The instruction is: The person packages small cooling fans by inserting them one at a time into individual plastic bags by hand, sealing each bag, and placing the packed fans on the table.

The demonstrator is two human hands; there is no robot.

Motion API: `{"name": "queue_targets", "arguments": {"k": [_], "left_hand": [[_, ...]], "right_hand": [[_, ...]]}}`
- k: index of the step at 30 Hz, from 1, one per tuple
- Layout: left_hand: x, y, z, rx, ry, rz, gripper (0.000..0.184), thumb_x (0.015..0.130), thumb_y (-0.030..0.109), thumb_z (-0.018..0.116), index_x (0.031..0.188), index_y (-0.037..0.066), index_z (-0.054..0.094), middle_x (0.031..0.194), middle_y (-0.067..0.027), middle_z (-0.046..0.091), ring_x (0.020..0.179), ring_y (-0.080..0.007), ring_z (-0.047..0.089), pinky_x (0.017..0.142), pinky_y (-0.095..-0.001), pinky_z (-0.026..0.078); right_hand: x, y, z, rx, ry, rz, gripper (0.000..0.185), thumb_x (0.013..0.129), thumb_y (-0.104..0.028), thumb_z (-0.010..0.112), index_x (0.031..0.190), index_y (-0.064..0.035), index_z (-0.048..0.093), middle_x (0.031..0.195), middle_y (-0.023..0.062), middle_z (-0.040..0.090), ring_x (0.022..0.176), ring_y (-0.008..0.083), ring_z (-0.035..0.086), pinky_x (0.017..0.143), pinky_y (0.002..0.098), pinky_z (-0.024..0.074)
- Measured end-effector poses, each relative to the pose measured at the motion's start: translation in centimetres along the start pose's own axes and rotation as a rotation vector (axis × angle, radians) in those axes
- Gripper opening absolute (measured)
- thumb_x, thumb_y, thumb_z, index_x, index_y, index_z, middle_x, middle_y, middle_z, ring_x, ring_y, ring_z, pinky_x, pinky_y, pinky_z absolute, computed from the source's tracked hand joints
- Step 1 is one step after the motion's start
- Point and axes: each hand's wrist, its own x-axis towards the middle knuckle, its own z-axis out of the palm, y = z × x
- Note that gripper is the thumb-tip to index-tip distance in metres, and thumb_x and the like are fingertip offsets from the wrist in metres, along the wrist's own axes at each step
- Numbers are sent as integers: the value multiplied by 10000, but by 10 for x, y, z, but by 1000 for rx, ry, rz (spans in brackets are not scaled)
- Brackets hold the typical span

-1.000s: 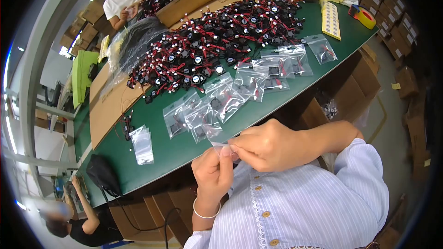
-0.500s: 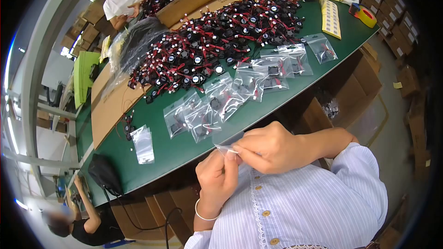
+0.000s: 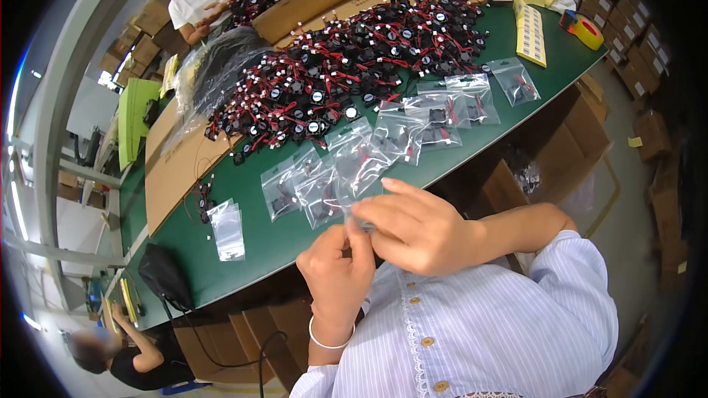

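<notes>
My left hand point(image 3: 335, 269), a white bracelet on its wrist, pinches a clear plastic bag point(image 3: 345, 195) between thumb and fingers just off the table's near edge. My right hand point(image 3: 420, 230) meets it from the right, its fingertips closed on the same bag and its upper fingers a little raised. Whether anything lies inside this bag is hidden by fingers and glare. Just beyond, clear zip bags point(image 3: 398, 133), each with a small black fan and red wires, lie overlapping in a row. Behind them spreads a big heap of loose small fans point(image 3: 324, 77).
A stack of flat clear bags point(image 3: 228, 232) lies left on the green table point(image 3: 273, 258), near a black pouch point(image 3: 166, 276). Yellow label sheets point(image 3: 530, 33) and a tape roll point(image 3: 585, 31) lie at right. An open carton point(image 3: 557, 151) stands below. Two co-workers are at left.
The bag between my hands has swung up, now standing above my left fingers. My right hand's fingers have loosened from a tight pinch and extended. The left hand moved slightly left and up.
</notes>
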Motion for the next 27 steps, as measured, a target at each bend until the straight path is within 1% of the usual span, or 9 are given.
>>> {"name": "queue_targets", "arguments": {"k": [3, 6, 7, 8, 10, 11, 13, 19, 27], "left_hand": [[-5, -5, 4, 65, -1, 23, 256, 796, 32, 607, 563, -18, 515, 451, -87, 453, 390, -119, 415, 396, -283, 321], [-6, 0, 3, 182, -57, 284, 241, 754, 16, 626, 542, -5, 513, 431, -67, 453, 367, -141, 445, 377, -298, 334], [-11, 2, -8, 200, -212, 188, 137, 699, 82, 718, 726, 12, 604, 628, -93, 581, 585, -200, 590, 493, -307, 439], [-8, 6, -13, 201, -212, 189, 137, 699, 82, 718, 726, 12, 604, 628, -93, 581, 585, -200, 590, 493, -307, 439], [2, 12, -21, 165, -53, 369, 559, 621, 250, 815, 1056, -3, 571, 999, -161, 592, 941, -275, 581, 806, -393, 450], [3, 10, -20, 166, -53, 368, 559, 621, 250, 815, 1056, -3, 571, 999, -161, 592, 941, -275, 581, 806, -393, 450], [2, 2, -18, 379, -265, 407, 895, 599, 430, 780, 1268, -34, 408, 1250, -198, 443, 1160, -306, 441, 1013, -494, 221], [-2, -12, -15, 330, -286, 406, 968, 556, 455, 805, 1267, -60, 397, 1207, -186, 494, 1123, -303, 483, 1020, -510, 218], [-6, -31, -24, 328, -338, 392, 940, 597, 442, 784, 1271, -74, 382, 1182, -178, 508, 1104, -295, 492, 1011, -496, 219]], "right_hand": [[2, -5, -1, -202, -196, 217, 263, 691, -115, 605, 922, 3, 646, 1029, 194, 599, 794, 266, 641, 744, 364, 534], [4, -8, -4, -142, -323, 316, 260, 705, -106, 616, 939, 5, 639, 968, 161, 610, 741, 253, 635, 653, 324, 536], [4, -4, -6, -144, -320, 316, 260, 705, -106, 616, 939, 5, 639, 968, 161, 610, 741, 253, 635, 653, 324, 536], [5, 4, -9, -4, -363, 386, 248, 714, -106, 628, 936, 4, 634, 930, 138, 604, 716, 249, 626, 610, 325, 523], [9, 16, -11, 134, -402, 447, 237, 722, -105, 639, 932, 4, 629, 893, 115, 598, 690, 245, 618, 567, 325, 511], [9, 18, -12, 275, -377, 445, 210, 730, -129, 645, 891, 2, 615, 832, 114, 571, 668, 265, 604, 562, 352, 494], [10, 17, -13, 455, -399, 452, 230, 756, -196, 674, 865, -7, 602, 772, 108, 546, 642, 307, 577, 556, 394, 466], [9, 20, -2, 721, -416, 619, 110, 708, -66, 654, 786, 4, 623, 671, 97, 557, 574, 260, 574, 523, 357, 458], [13, 22, 19, 661, -577, 641, 133, 707, -150, 652, 726, -19, 641, 644, 110, 578, 557, 254, 576, 503, 348, 435]]}}
